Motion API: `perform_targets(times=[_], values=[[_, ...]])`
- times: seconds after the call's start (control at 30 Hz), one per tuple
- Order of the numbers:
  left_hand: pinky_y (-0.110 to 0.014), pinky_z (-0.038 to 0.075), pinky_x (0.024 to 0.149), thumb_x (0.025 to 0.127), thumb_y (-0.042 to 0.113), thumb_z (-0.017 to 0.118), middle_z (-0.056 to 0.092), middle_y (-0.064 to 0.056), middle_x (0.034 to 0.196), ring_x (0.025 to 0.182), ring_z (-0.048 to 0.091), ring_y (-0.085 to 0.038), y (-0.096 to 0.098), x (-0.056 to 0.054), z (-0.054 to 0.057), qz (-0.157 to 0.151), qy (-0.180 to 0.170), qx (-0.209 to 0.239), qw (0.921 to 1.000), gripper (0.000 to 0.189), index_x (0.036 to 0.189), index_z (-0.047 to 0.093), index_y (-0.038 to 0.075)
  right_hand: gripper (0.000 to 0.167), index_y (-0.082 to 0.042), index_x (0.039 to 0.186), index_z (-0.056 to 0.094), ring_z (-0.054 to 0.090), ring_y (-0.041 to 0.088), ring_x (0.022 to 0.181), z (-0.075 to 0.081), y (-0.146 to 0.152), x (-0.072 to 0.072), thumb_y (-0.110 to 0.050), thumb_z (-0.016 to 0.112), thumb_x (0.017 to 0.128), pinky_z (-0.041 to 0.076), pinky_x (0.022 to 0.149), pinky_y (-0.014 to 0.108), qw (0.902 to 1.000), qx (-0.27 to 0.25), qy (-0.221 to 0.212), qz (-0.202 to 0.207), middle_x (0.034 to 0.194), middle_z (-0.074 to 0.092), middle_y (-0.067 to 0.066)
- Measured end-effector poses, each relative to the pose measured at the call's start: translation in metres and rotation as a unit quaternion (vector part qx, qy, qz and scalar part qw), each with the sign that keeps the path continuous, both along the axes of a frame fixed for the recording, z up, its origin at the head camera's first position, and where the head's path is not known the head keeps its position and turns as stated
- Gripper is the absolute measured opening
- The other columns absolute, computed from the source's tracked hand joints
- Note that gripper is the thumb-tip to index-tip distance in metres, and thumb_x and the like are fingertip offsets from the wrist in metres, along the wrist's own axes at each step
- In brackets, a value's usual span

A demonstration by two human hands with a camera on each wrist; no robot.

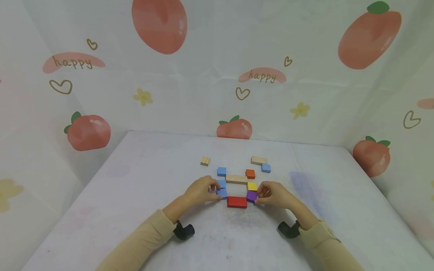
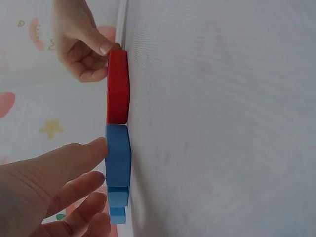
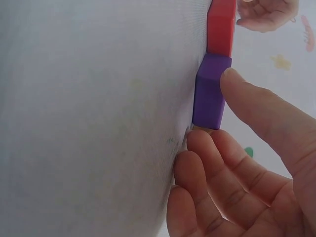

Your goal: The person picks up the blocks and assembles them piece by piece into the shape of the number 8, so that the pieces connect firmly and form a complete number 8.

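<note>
My left hand pinches the nearest blue block between thumb and bent fingers; its thumb lies against the block's edge in the left wrist view. Opposite, my right hand has its thumb on a purple block and curled fingertips at the block's end. Between these two blocks lies a long red block. Behind the held blue block sits another blue block, and a yellow block is behind the purple one. A plain wooden block spans the far side of this rough ring.
Farther back lie a blue block, an orange block, a striped wooden block, a pale wooden block and a blue block touching it. A white cloth covers the table; a fruit-printed curtain hangs behind.
</note>
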State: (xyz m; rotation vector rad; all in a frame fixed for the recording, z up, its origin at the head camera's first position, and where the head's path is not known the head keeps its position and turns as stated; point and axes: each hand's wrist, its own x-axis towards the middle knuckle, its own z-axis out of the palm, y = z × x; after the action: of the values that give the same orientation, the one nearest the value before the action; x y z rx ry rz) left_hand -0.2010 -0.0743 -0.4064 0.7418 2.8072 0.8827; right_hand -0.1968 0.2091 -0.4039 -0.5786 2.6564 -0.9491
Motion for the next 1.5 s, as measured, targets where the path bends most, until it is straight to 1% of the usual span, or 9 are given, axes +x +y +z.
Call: perform_targets(times=[0.2, 0.53, 0.93, 1.1, 1.27, 1.4, 1.5], values=[[-0.023, 0.039, 0.065, 0.076, 0.022, 0.076, 0.058, -0.001, 0.082, 0.074, 0.047, -0.011, 0.000, -0.002, -0.001, 0.008, -0.012, -0.008, 0.9999, 0.025, 0.096, 0.069, 0.009, 0.028, -0.004, 0.088, 0.058, 0.053, 0.010, 0.068, 0.000, 0.000, -0.001, -0.021, 0.076, 0.076, 0.045, 0.062, 0.020, 1.0000, 0.001, 0.002, 0.002, 0.078, 0.061, 0.002], [-0.022, 0.039, 0.063, 0.075, 0.023, 0.076, 0.059, -0.001, 0.080, 0.072, 0.048, -0.011, 0.001, -0.002, -0.002, 0.009, -0.017, -0.010, 0.9998, 0.026, 0.095, 0.069, 0.008, 0.029, -0.004, 0.089, 0.058, 0.053, 0.011, 0.069, -0.001, 0.000, 0.000, -0.022, 0.076, 0.076, 0.045, 0.062, 0.021, 0.9999, 0.003, -0.008, -0.005, 0.079, 0.061, 0.002], [-0.023, 0.039, 0.065, 0.076, 0.025, 0.077, 0.060, -0.001, 0.082, 0.073, 0.048, -0.011, 0.001, -0.002, 0.000, 0.014, -0.023, -0.010, 0.9996, 0.027, 0.096, 0.069, 0.009, 0.029, -0.003, 0.089, 0.058, 0.053, 0.011, 0.069, -0.001, 0.001, 0.000, -0.022, 0.076, 0.076, 0.045, 0.063, 0.020, 1.0000, 0.001, -0.005, 0.000, 0.079, 0.061, 0.002], [-0.024, 0.042, 0.066, 0.077, 0.025, 0.075, 0.061, -0.003, 0.087, 0.075, 0.052, -0.012, -0.002, -0.004, 0.003, 0.024, -0.021, 0.016, 0.9994, 0.025, 0.095, 0.069, 0.010, 0.028, -0.004, 0.089, 0.058, 0.054, 0.011, 0.069, 0.000, 0.002, -0.001, -0.022, 0.076, 0.076, 0.046, 0.062, 0.020, 1.0000, 0.001, -0.003, 0.002, 0.079, 0.062, 0.002], [-0.022, 0.044, 0.067, 0.082, 0.021, 0.071, 0.061, -0.004, 0.090, 0.076, 0.051, -0.012, -0.006, -0.012, 0.002, 0.040, -0.027, 0.053, 0.9974, 0.022, 0.099, 0.068, 0.008, 0.027, -0.006, 0.089, 0.059, 0.055, 0.010, 0.070, 0.004, 0.006, -0.004, -0.024, 0.075, 0.078, 0.047, 0.065, 0.022, 0.9998, 0.011, 0.006, -0.013, 0.081, 0.063, 0.003], [-0.025, 0.046, 0.071, 0.084, 0.018, 0.068, 0.062, -0.006, 0.092, 0.077, 0.054, -0.013, -0.011, -0.021, 0.001, 0.039, -0.037, 0.079, 0.9954, 0.022, 0.103, 0.067, 0.006, 0.025, -0.006, 0.089, 0.060, 0.055, 0.011, 0.072, 0.009, 0.010, -0.013, -0.025, 0.073, 0.080, 0.047, 0.066, 0.024, 0.9991, 0.017, 0.018, -0.034, 0.082, 0.063, 0.004], [-0.027, 0.048, 0.074, 0.085, 0.018, 0.067, 0.063, -0.008, 0.094, 0.079, 0.057, -0.014, -0.014, -0.025, 0.000, 0.029, -0.049, 0.085, 0.9947, 0.024, 0.104, 0.066, 0.005, 0.022, -0.004, 0.089, 0.061, 0.056, 0.013, 0.074, 0.014, 0.015, -0.022, -0.022, 0.071, 0.082, 0.048, 0.068, 0.025, 0.9984, 0.021, 0.034, -0.041, 0.083, 0.064, 0.006]])
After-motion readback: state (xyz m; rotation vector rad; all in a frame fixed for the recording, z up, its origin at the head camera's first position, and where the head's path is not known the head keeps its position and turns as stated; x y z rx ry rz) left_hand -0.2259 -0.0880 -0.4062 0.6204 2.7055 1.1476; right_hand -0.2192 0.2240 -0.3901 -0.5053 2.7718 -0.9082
